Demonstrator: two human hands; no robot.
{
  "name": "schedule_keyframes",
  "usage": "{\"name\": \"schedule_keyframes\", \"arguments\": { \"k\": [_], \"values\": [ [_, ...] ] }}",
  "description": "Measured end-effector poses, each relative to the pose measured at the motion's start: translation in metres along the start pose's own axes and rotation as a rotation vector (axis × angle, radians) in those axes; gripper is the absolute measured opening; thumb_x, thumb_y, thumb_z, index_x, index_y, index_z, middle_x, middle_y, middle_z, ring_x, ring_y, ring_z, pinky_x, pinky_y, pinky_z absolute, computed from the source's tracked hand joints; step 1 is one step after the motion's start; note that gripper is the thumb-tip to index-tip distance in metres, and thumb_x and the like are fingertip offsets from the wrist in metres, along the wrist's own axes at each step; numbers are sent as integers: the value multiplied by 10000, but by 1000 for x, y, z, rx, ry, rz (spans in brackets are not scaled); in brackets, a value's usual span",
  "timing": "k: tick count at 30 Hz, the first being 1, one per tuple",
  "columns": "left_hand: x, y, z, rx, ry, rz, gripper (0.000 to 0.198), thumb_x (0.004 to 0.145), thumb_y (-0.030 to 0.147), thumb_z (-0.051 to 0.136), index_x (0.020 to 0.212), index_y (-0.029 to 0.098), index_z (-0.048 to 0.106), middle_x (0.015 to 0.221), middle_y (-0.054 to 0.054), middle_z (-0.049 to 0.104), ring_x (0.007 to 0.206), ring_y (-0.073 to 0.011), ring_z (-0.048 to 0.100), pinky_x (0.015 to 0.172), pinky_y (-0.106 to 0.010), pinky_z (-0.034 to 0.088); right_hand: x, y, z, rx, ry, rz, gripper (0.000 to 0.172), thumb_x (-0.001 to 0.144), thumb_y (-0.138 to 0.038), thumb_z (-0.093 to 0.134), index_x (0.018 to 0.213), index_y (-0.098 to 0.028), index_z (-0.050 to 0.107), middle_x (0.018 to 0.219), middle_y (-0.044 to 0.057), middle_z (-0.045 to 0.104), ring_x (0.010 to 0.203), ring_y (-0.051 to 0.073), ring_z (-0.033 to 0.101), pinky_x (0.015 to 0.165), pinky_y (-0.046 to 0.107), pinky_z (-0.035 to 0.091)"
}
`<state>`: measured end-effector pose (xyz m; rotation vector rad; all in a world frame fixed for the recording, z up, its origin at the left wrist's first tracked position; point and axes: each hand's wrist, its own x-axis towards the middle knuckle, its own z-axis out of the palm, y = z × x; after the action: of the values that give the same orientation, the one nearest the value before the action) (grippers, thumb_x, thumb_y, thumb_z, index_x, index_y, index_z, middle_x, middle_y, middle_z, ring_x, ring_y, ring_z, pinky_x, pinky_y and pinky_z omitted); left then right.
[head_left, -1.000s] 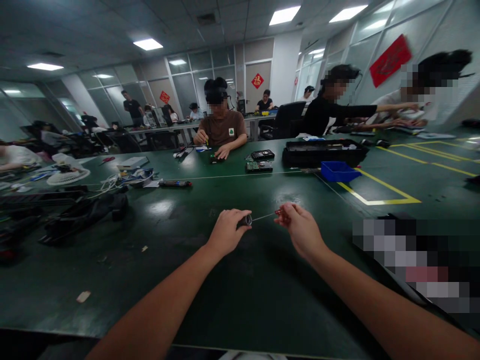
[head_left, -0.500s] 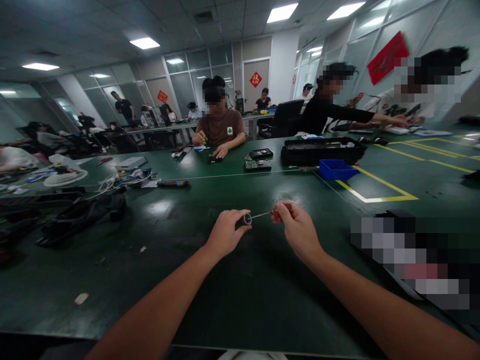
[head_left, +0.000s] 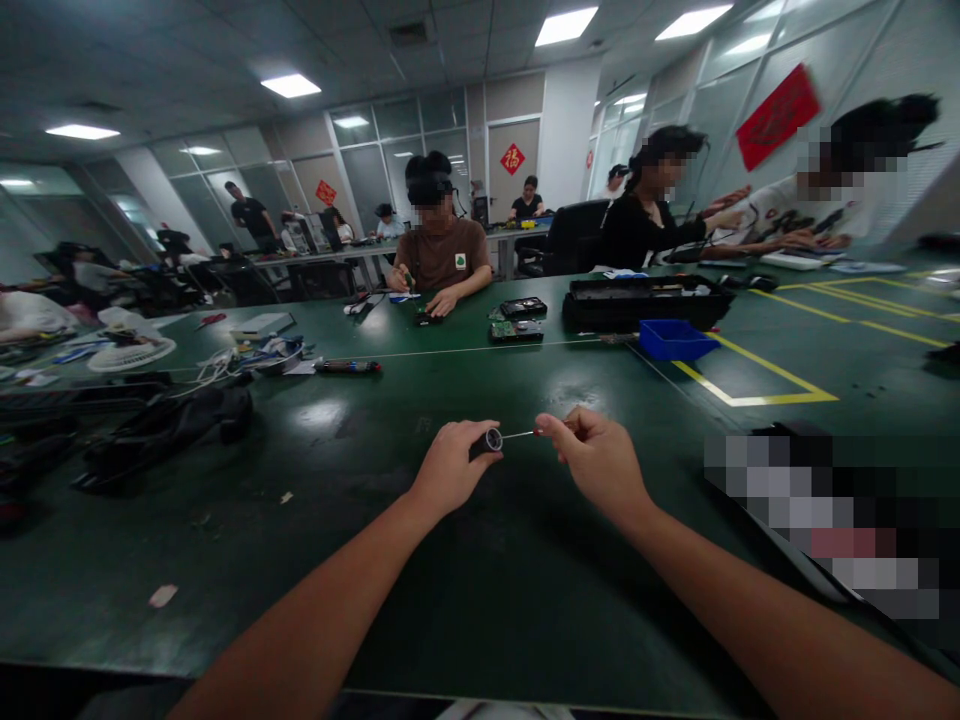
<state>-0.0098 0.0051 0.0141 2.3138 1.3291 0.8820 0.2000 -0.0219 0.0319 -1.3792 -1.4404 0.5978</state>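
Observation:
My left hand (head_left: pixel 452 466) is closed round a small dark cylinder (head_left: pixel 493 439) whose round metal end points right. My right hand (head_left: pixel 596 462) pinches a thin metal shaft (head_left: pixel 518 435), seemingly a small screwdriver with a reddish handle mostly hidden in the fingers. The shaft's tip sits at the cylinder's open end. Both hands hover just above the dark green table (head_left: pixel 480 580), a hand's width apart.
Across the table a person in a brown shirt (head_left: pixel 442 257) works on small parts. Circuit boards (head_left: pixel 517 329), a black case (head_left: pixel 637 303) and a blue bin (head_left: pixel 675 340) lie beyond my hands. Black bags (head_left: pixel 172 420) and cables lie left. Other people sit at right.
My right hand has moved left toward the left hand, so the shaft showing between them is shorter. The left hand has hardly moved.

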Motion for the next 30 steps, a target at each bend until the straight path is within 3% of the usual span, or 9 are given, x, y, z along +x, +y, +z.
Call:
{"name": "schedule_keyframes", "arguments": {
  "k": [3, 6, 12, 18, 22, 26, 30],
  "values": [
    [0, -3, 0, -9, 3, -6, 386, 862, 193, 698, 1238, 236, 621, 1155, -43, 675, 1083, -221, 587, 1001, -407, 444, -1, 0, 1, -2, -56, -120, 298, 875, -489, 614, 805, -205, 668, 692, 23, 684, 630, 185, 627, 578, 295, 439],
    [1, -6, 1, -11, 14, -6, 400, 864, 193, 696, 1252, 243, 612, 1164, -37, 669, 1090, -220, 582, 990, -404, 446, -1, 0, 1, 15, -118, -179, 226, 918, -400, 547, 947, -216, 675, 850, 37, 715, 749, 198, 654, 656, 309, 462],
    [-1, -7, 3, -5, -5, 12, 402, 863, 199, 702, 1252, 250, 615, 1184, -32, 666, 1111, -219, 573, 1015, -412, 430, 0, 3, 2, -12, -136, -67, 418, 986, -501, 373, 880, -218, 662, 589, -3, 600, 534, 173, 562, 545, 302, 405],
    [-1, -6, 3, -9, 10, 14, 399, 867, 210, 700, 1254, 249, 614, 1180, -30, 667, 1103, -216, 577, 1007, -403, 436, 0, 7, 5, 23, -88, -102, 287, 966, -415, 414, 1071, -218, 594, 836, 41, 678, 691, 194, 602, 620, 318, 434],
    [0, -6, 2, -1, 9, 10, 389, 867, 210, 699, 1246, 244, 620, 1172, -35, 670, 1097, -221, 581, 1010, -410, 435, -1, 9, 4, 100, -152, -66, 278, 975, -424, 400, 993, -238, 606, 788, 19, 634, 680, 185, 573, 615, 314, 430],
    [0, -4, 1, 14, -3, -5, 392, 863, 230, 705, 1246, 247, 623, 1149, -39, 678, 1071, -234, 589, 997, -429, 437, -1, 10, 8, 175, -80, -50, 231, 934, -407, 490, 1066, -241, 583, 851, 24, 660, 716, 188, 590, 666, 331, 450],
    [0, -3, -1, 27, 41, -29, 379, 854, 232, 715, 1223, 241, 631, 1129, -41, 681, 1054, -237, 590, 981, -439, 440, 4, 12, 14, 400, -65, 12, 249, 857, -444, 628, 958, -217, 615, 844, 35, 665, 784, 195, 616, 756, 353, 486]
  ]
}}
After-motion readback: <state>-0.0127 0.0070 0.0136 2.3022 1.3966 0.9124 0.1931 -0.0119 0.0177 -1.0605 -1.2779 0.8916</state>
